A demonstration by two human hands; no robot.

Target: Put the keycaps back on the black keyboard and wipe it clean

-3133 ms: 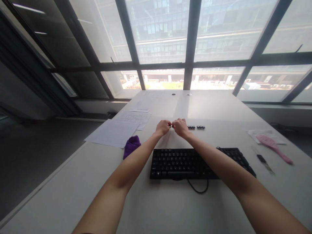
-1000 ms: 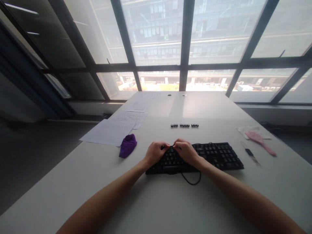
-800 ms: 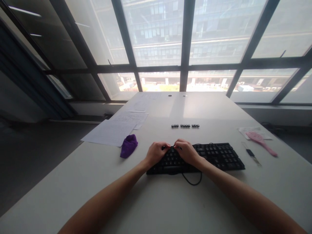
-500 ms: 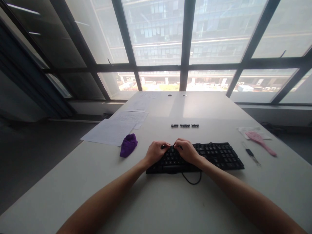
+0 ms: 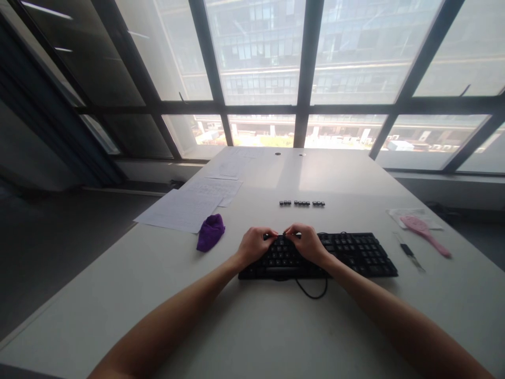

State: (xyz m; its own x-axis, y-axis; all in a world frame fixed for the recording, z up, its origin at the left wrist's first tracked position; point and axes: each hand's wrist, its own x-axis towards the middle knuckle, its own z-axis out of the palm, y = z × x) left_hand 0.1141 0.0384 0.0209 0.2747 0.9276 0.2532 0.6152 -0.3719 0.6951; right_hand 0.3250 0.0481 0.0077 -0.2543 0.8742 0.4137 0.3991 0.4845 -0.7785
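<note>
Left hand and right hand curled on the black keyboard near the table's front edge, fingertips meeting, perhaps pinching a key; too small to tell

Matt black plastic on the keyboard, its cable a thin rubbery black. The loose keycaps look like the same dull plastic. The table is smooth, pale, faintly sheened. Soft purple cloth, crumpled. Flat white paper sheets. Pink plastic brush, smooth.
</note>
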